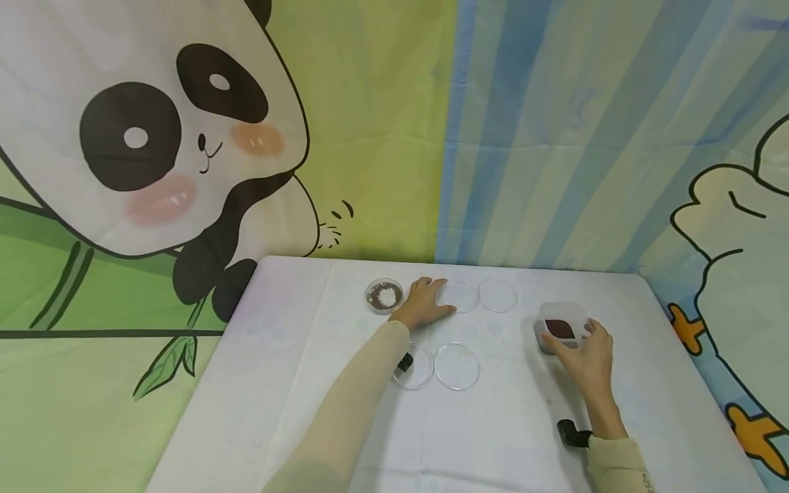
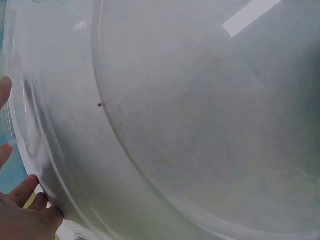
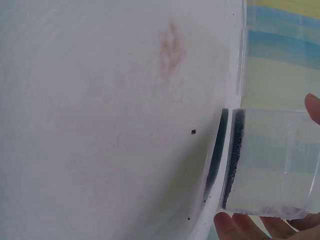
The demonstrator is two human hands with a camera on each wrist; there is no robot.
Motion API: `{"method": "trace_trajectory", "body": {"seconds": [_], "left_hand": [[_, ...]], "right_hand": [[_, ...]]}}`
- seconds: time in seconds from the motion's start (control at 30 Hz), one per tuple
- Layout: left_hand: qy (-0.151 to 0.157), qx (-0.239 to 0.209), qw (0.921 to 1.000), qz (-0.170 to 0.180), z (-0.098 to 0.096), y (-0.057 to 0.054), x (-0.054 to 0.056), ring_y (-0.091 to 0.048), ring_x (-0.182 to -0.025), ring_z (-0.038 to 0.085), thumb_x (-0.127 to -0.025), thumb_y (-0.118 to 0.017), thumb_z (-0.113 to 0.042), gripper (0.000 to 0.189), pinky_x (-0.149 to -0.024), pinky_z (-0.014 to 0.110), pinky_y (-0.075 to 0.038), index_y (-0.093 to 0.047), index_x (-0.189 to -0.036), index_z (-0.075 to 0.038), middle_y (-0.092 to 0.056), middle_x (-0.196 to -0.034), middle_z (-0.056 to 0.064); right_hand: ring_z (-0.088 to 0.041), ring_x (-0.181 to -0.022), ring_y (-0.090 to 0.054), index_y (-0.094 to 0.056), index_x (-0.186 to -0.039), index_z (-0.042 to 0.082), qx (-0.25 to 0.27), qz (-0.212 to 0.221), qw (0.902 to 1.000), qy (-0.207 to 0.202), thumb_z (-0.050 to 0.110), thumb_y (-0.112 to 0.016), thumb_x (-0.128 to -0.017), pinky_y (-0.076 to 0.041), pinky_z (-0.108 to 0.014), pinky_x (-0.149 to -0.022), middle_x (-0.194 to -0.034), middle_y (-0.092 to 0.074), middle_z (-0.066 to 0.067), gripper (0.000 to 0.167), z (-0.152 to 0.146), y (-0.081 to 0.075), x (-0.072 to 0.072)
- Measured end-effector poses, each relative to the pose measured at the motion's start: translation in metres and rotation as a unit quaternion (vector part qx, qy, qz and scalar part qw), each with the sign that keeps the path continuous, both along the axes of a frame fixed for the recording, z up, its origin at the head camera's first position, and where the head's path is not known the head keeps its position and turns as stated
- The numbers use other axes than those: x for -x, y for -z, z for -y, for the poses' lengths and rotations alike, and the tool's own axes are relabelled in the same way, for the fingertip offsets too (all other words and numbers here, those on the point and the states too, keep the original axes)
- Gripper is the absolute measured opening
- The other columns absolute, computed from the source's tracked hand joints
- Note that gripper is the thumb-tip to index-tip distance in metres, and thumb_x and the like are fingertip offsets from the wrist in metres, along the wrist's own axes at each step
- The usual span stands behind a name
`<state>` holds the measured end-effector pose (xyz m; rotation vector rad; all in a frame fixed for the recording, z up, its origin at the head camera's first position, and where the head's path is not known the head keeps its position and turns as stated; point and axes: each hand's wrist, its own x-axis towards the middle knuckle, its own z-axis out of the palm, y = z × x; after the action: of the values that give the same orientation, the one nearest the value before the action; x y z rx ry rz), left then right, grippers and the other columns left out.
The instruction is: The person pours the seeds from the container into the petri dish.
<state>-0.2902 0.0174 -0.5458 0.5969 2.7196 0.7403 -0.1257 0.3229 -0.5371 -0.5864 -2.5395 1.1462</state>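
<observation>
Gripping tub: right hand; left hand beside clear dish.

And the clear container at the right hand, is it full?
No, mostly empty: the clear container shows only a thin dark layer along its bottom.

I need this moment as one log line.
left hand: at clear dish; right hand: grips tub, dark contents; leftmost dish: dark, white centre

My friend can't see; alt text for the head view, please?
A person's right hand grips a tub of brown material; the left hand is at a petri dish near four others, one holding dark and white contents. Behind the white table: a panda backdrop.
</observation>
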Motion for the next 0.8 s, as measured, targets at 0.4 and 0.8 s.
{"method": "trace_trajectory", "body": {"seconds": [0.4,0.8], "left_hand": [[-0.007,-0.016,0.9998,0.001,0.003,0.004,0.0,-0.026,-0.144,0.037,-0.092,-0.068,-0.051,0.075,-0.113,0.051,-0.031,-0.04,-0.155,-0.021,-0.032,-0.155,0.017],[-0.003,-0.016,0.9998,0.007,0.004,0.003,0.0,-0.024,-0.145,0.035,-0.092,-0.067,-0.053,0.075,-0.114,0.05,-0.031,-0.039,-0.155,-0.023,-0.03,-0.157,0.016]], "right_hand": [[-0.047,-0.135,-0.033,-0.018,-0.155,-0.003,0.071,-0.034,0.9964,-0.029,0.035,-0.087,-0.078,-0.033,-0.063,-0.105,-0.153,-0.027,-0.027,0.11,0.016,0.0,0.017],[-0.047,-0.132,-0.034,-0.024,-0.152,-0.005,0.039,-0.082,0.9916,-0.092,0.017,-0.089,-0.075,-0.032,-0.062,-0.105,-0.146,-0.033,-0.031,0.103,0.032,-0.004,0.04]]}}
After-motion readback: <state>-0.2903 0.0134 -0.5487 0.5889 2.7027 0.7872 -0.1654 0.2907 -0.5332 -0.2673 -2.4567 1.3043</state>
